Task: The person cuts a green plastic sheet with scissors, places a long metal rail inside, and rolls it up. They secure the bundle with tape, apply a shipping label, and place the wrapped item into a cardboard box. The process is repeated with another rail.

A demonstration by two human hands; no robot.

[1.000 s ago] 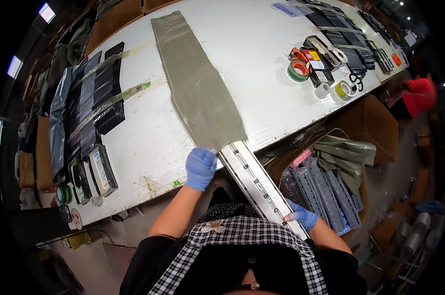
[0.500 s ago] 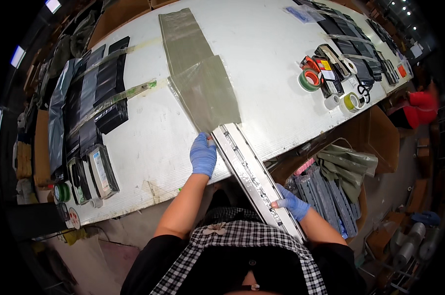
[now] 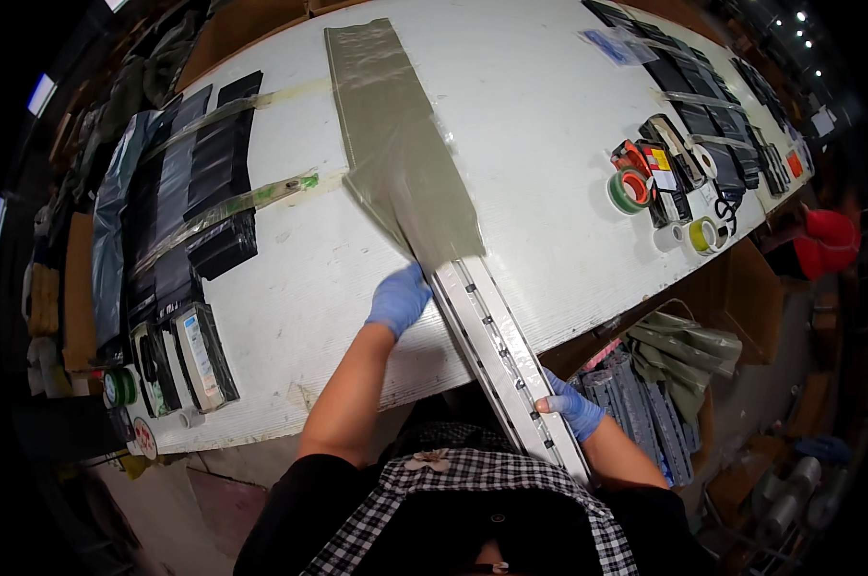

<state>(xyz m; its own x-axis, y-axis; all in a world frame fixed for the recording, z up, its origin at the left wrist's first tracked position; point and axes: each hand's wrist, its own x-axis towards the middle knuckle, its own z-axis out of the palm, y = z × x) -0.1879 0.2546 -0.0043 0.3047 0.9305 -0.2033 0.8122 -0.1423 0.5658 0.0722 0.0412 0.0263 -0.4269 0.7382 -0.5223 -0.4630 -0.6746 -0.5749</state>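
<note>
Left grip (image 3: 400,300): closed, pinching edge of olive bag (image 3: 410,173)
Right grip (image 3: 573,408): closed round pale rail (image 3: 511,360)
Counter (image 3: 295,307): white, black packets (image 3: 227,163) taped
Beside: brown carton (image 3: 752,300), dim light

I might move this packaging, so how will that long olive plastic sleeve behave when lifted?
Probably floppy: the olive plastic sleeve lies creased and gathered near the left hand. Likely light for its size, as it looks like thin film. Possibly slippery, given its glossy sheen.
</note>
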